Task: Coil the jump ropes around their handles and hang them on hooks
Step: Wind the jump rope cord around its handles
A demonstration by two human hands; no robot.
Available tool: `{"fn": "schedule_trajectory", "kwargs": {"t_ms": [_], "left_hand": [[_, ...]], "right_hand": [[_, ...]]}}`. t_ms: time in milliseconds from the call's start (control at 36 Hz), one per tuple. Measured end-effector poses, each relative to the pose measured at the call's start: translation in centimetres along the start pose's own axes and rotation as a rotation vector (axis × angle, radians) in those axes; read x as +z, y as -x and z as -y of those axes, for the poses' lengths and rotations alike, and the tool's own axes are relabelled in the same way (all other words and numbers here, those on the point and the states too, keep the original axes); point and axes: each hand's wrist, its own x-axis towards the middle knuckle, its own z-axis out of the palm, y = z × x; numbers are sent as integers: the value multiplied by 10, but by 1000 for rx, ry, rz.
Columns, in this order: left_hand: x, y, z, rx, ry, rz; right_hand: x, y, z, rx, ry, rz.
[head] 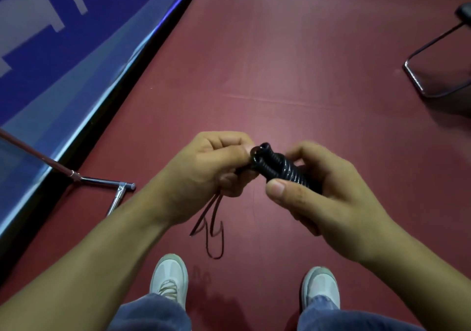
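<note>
Jump rope handles [260, 153]: two black handles held side by side at the centre of the view, between the two hands. Their round ends point toward 10 o'clock.
Coiled rope [290, 172]: dark turns wound tightly around both handles. They run from near the ends toward 4 o'clock into the right palm.
Right hand [328, 198]: at 3 o'clock of the bundle, fingers curled around the wrapped handles. The thumb lies across the near side of the coil.
Left hand [211, 167]: at 9 o'clock of the bundle, fingers closed, pinching the rope just beside the handle ends.
Loose rope [215, 231]: a thin kinked loop hanging below the left hand toward 6 o'clock. Whether it touches the floor cannot be told.
Floor [293, 63]: dark red, under everything.
Shoes [169, 277]: a pale pair at 6 o'clock, one on each side, with blue trouser legs above them.
Blue board [51, 50]: at 10 o'clock, with white markings and a black lower edge.
Metal stand [107, 180]: chrome tubes on the floor at 8 o'clock, beside the board's edge.
Metal frame [430, 75]: a bent tube on the floor at 2 o'clock, well apart from the hands.
</note>
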Motion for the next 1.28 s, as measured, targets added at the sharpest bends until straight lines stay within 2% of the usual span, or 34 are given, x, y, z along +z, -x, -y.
{"fn": "schedule_trajectory", "kwargs": {"t_ms": [361,472,528,611,722,861,972,1083,1139,1194,1278], "left_hand": [[19,6,5,94,-564,-217],[26,15,0,76,-687,-230],[30,18,0,52,-729,-222],[33,19,0,-5,-801,-192],[29,22,-3,-51,-846,-165],[31,20,-7,-90,-805,-185],[29,20,-8,-125,-788,-178],[21,22,-14,-131,-676,-194],[17,24,-18,-118,-632,-196],[17,27,-23,-97,-646,-177],[19,32,-30,-76,-787,-127]], "right_hand": [[-2,-1,-5,-77,-29,-172],[-8,-5,-11,-38,95,-232],[-10,-7,-17,-16,261,-242],[-10,-7,-21,29,457,-202],[-16,-8,-18,54,651,-63],[-5,-4,-11,11,776,-38],[-4,-4,-18,3,735,-39],[-3,-10,-21,49,390,-51],[-4,-12,-21,87,294,-42],[-3,-14,-24,95,316,-28],[0,-13,-28,120,456,-15]]}}
